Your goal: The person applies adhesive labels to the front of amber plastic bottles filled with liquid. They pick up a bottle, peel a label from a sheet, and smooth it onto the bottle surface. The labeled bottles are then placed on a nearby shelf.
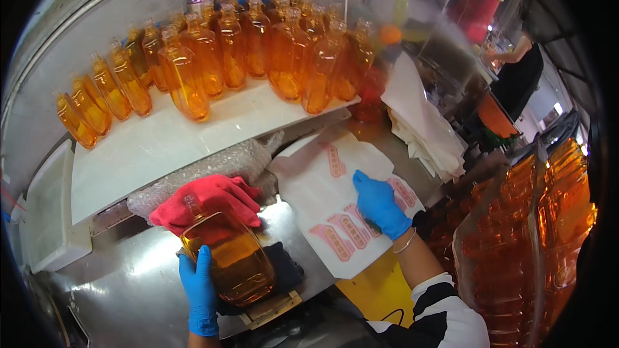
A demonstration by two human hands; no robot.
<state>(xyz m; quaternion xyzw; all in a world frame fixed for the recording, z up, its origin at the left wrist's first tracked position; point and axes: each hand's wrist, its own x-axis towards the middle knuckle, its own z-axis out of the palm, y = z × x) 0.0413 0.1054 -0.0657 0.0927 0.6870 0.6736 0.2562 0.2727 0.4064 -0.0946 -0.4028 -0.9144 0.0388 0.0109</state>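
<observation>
My left hand (198,290), in a blue glove, grips the side of a large amber glass bottle (235,264). The bottle is tilted, its neck pointing away to the upper left over a bunched red cloth (206,200). To the right, my gloved right hand (382,206) rests on a white sheet (300,187) carrying several red printed decals (338,232). Its fingers are curled in against the sheet; what they hold, if anything, is hidden. A dark cloth (284,267) and a small wooden block (274,309) lie beside the bottle's base.
Several amber bottles (184,77) stand on a white shelf (193,135) behind the metal table (138,270). Bubble wrap (213,167) runs along its front. A white tray (55,212) is at left. Wrapped amber bottles (516,245) crowd the right; another person (519,77) stands far right.
</observation>
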